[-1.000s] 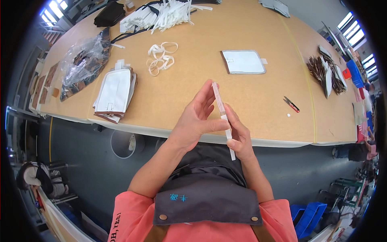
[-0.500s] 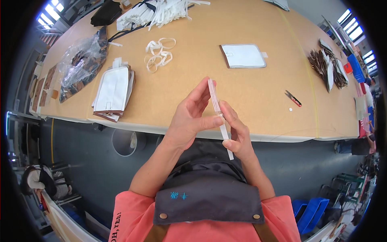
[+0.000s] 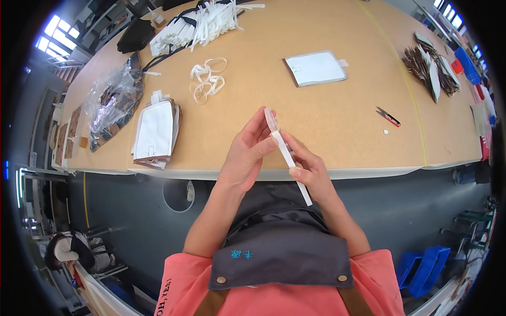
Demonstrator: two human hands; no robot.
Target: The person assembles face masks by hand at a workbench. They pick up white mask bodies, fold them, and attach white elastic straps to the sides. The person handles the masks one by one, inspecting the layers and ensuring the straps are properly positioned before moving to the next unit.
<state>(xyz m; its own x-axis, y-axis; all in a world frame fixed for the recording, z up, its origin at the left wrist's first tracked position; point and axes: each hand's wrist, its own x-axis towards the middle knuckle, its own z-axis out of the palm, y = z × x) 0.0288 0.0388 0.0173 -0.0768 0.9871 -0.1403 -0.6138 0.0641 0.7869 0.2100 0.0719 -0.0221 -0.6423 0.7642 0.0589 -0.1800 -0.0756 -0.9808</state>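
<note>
Between my hands, over the near table edge, is a narrow bundle of thin white layered strips point(image 3: 271, 120) with a flat white band point(image 3: 285, 150) running down from it. My left hand point(image 3: 251, 145) is closed on the bundle, its thumb pressed where the band meets the layers. My right hand point(image 3: 310, 166) pinches the band between thumb and fingers, and the band's tail hangs below. Loose cream tape point(image 3: 208, 79) lies curled on the table ahead. Further right rests a flat white panel point(image 3: 316, 68) with a brown edge and a small tab.
A stack of white brown-edged panels point(image 3: 154, 131) is at left, beside a plastic-wrapped bundle point(image 3: 113, 100). Many white strips point(image 3: 203, 26) lie at the back. Red-handled thread snips point(image 3: 389, 117) and brown-white pieces point(image 3: 432, 68) are on the right. A bin point(image 3: 178, 196) stands below the edge.
The view has shifted slightly. My left thumb has moved up along the band, and more of the white band now shows between my hands, slanting further right at its lower end.
</note>
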